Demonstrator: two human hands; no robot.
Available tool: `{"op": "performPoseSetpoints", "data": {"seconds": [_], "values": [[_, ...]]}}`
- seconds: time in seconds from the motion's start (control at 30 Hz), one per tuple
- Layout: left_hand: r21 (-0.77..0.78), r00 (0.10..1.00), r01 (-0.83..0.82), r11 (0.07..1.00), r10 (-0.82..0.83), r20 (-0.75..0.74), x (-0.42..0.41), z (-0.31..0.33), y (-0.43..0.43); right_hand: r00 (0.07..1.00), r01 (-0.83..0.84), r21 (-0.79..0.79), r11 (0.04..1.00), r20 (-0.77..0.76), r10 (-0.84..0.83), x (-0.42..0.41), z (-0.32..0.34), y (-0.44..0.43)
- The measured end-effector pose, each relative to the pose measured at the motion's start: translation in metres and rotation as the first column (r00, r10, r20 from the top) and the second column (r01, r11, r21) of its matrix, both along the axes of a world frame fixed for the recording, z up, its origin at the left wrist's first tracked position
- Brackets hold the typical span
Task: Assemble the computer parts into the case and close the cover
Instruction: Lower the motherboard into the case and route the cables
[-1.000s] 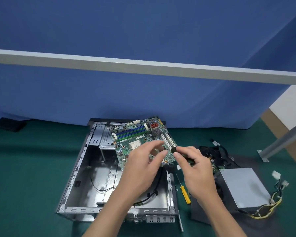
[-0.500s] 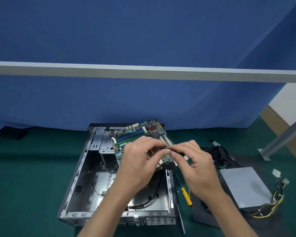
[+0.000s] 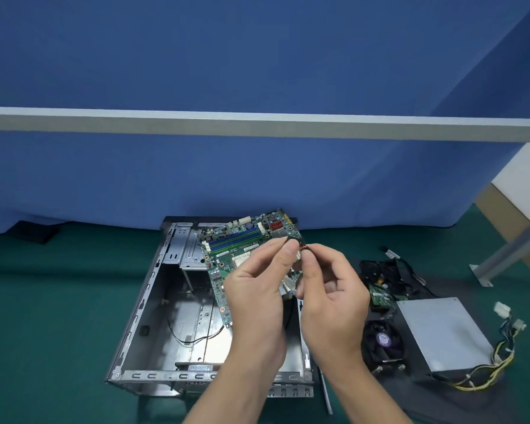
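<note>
— What are the hands doing?
— The left hand (image 3: 257, 289) and the right hand (image 3: 331, 292) both pinch one small dark part (image 3: 302, 246) above the case (image 3: 141, 301).
— And the board?
— The green board (image 3: 236, 249) leans tilted over the case's far end. The power box (image 3: 441, 332) lies right of the case, with the fan (image 3: 383, 344) between them.

The left hand (image 3: 254, 289) and right hand (image 3: 334, 298), both over the case (image 3: 141, 313), are bare, and so are the wrists and forearms (image 3: 242, 377) that run past the case's near wall to the lower edge. The visible fingernails (image 3: 291, 250) are short.
</note>
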State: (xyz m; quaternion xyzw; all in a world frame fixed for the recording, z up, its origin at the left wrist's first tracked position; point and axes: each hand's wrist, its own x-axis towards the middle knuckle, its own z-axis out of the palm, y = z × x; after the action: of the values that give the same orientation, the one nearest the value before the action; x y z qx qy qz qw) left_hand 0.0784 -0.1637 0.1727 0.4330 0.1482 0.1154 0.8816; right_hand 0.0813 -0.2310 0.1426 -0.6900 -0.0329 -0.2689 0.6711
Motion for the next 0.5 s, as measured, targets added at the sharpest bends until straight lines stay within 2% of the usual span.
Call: {"op": "performPoseSetpoints", "data": {"seconds": [0.13,0.27,0.4,0.5], "values": [[-0.043,0.999,0.041,0.998,-0.041,-0.018,0.002,-0.002,0.005,0.97,-0.206,0.092,0.974,-0.11,0.215,0.01,0.003,-0.005],[0.007,0.994,0.093,0.996,-0.093,-0.05,0.003,-0.009,0.009,0.951,-0.272,0.092,0.958,-0.126,0.282,0.016,0.003,-0.013],[0.152,0.98,0.145,0.978,-0.121,-0.158,0.009,-0.026,0.024,0.928,-0.309,-0.079,0.948,-0.245,0.282,0.03,-0.002,-0.02],[0.287,0.965,0.076,0.955,0.002,-0.261,0.012,-0.053,0.05,0.929,-0.294,-0.247,0.923,-0.302,0.215,0.047,-0.006,-0.025]]}}
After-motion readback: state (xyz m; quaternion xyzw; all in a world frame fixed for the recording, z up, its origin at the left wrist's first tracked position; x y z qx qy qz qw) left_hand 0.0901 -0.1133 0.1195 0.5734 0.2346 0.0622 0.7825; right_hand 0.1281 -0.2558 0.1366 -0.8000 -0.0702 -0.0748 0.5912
